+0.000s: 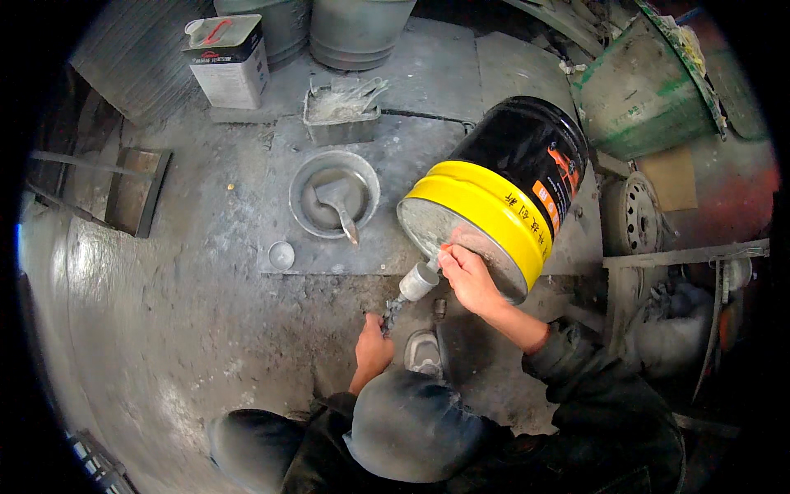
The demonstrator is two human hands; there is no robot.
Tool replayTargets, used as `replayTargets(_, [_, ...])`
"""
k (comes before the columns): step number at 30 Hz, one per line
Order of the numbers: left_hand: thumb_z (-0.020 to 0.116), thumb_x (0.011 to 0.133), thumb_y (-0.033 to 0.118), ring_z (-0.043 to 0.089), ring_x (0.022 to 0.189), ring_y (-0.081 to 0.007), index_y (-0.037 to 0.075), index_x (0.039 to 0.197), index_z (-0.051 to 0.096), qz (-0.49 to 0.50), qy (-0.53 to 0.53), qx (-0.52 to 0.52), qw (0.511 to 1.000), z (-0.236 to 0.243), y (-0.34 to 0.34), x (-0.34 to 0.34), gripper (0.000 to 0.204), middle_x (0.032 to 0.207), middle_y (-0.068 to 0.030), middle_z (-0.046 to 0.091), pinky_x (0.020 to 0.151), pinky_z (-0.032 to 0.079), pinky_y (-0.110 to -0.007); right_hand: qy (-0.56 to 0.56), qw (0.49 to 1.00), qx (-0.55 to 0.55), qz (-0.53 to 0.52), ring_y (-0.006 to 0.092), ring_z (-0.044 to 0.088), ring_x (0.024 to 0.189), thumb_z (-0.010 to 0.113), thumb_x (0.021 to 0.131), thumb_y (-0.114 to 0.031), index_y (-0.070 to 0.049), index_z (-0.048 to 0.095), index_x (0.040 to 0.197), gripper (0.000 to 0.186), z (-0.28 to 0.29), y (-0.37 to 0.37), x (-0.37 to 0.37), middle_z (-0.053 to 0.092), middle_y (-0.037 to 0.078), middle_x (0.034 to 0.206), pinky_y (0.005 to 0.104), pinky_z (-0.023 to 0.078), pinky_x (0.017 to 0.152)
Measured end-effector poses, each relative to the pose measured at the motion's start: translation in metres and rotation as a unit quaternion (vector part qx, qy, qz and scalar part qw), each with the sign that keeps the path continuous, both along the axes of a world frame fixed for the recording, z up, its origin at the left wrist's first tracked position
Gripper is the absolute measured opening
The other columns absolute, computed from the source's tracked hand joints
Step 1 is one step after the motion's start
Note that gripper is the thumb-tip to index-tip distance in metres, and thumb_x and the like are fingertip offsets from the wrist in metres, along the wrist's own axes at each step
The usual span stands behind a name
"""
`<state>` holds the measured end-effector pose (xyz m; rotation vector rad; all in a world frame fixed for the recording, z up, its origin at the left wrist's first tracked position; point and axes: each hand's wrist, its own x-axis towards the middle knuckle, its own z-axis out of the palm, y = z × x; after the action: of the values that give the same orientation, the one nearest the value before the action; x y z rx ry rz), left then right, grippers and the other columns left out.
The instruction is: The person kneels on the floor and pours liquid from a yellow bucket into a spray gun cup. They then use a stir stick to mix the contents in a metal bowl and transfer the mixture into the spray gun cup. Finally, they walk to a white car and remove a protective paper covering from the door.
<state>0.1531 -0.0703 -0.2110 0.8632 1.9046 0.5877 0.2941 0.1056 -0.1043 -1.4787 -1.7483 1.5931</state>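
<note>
A yellow-and-black metal drum [491,194] lies tilted on its side, its round dusty end facing me. My right hand [471,278] is closed at this end, the fingers pinched on a small part that has a bit of red; its kind is mostly hidden. Just below those fingers is a small grey metal cup [419,281] on a dark, uneven handle [394,309]. My left hand [374,345] is closed around the handle's lower end. Left of the drum, a round metal basin [303,212] holds grey material and a scraper-like tool [336,202] with a wooden-looking handle.
A small round dish [281,256] sits near the basin. Behind are a rectangular tin of tools [341,128], a white-and-black can [230,70] and grey drums [354,33]. On the right stand a green bin [642,99] and a wheel rim [632,212]. My shoe [423,352] is below the cup.
</note>
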Motion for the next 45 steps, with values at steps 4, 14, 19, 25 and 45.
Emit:
replayTargets(4, [0.055, 0.082, 0.008, 0.057, 0.094, -0.0459, 0.006, 0.105, 0.044, 0.002, -0.005, -0.009, 1.000, -0.003, -0.002, 0.000, 0.026, 0.099, -0.0238, 0.062, 0.077, 0.043, -0.052, -0.004, 0.999, 0.032, 0.013, 0.0190, 0.053, 0.077, 0.048, 0.098, -0.025, 0.003, 0.054, 0.088, 0.030, -0.004, -0.002, -0.003, 0.058, 0.011, 0.083, 0.0345, 0.044, 0.073])
replayTargets(14, [0.054, 0.081, 0.008, 0.057, 0.094, -0.0464, 0.007, 0.104, 0.044, 0.001, 0.005, -0.014, 1.000, 0.001, 0.000, 0.001, 0.025, 0.098, -0.0235, 0.062, 0.077, 0.043, -0.052, -0.029, 0.999, 0.029, 0.012, 0.0232, 0.057, 0.079, 0.048, 0.097, -0.026, 0.003, 0.056, 0.091, 0.031, -0.003, -0.003, -0.004, 0.060, 0.013, 0.082, 0.0345, 0.044, 0.076])
replayTargets(19, [0.054, 0.080, 0.006, 0.057, 0.093, -0.0461, 0.007, 0.103, 0.044, 0.000, 0.010, -0.005, 1.000, 0.000, 0.001, 0.001, 0.024, 0.096, -0.0229, 0.062, 0.076, 0.043, -0.052, -0.017, 0.999, 0.031, 0.006, 0.0198, 0.057, 0.079, 0.049, 0.097, -0.025, 0.003, 0.056, 0.091, 0.029, -0.001, -0.002, -0.003, 0.060, 0.010, 0.081, 0.0328, 0.044, 0.076])
replayTargets(25, [0.054, 0.079, 0.004, 0.058, 0.091, -0.0460, 0.008, 0.103, 0.044, 0.008, -0.025, 0.019, 0.999, -0.016, -0.002, 0.002, 0.027, 0.094, -0.0225, 0.062, 0.075, 0.044, -0.051, 0.087, 0.992, -0.089, -0.028, 0.0040, 0.039, 0.056, 0.046, 0.100, -0.024, -0.006, 0.055, 0.086, 0.025, 0.035, 0.017, 0.011, 0.045, -0.005, 0.068, 0.0209, 0.031, 0.050])
replayTargets(45, [0.056, 0.073, 0.001, 0.057, 0.094, -0.0466, 0.008, 0.104, 0.043, 0.014, -0.030, 0.042, 0.999, -0.015, -0.001, 0.004, 0.034, 0.095, -0.0218, 0.062, 0.078, 0.045, -0.048, 0.044, 0.999, -0.024, -0.008, 0.0087, 0.043, 0.065, 0.046, 0.100, -0.025, 0.000, 0.054, 0.084, 0.030, 0.021, 0.010, 0.004, 0.049, -0.001, 0.073, 0.0270, 0.038, 0.059])
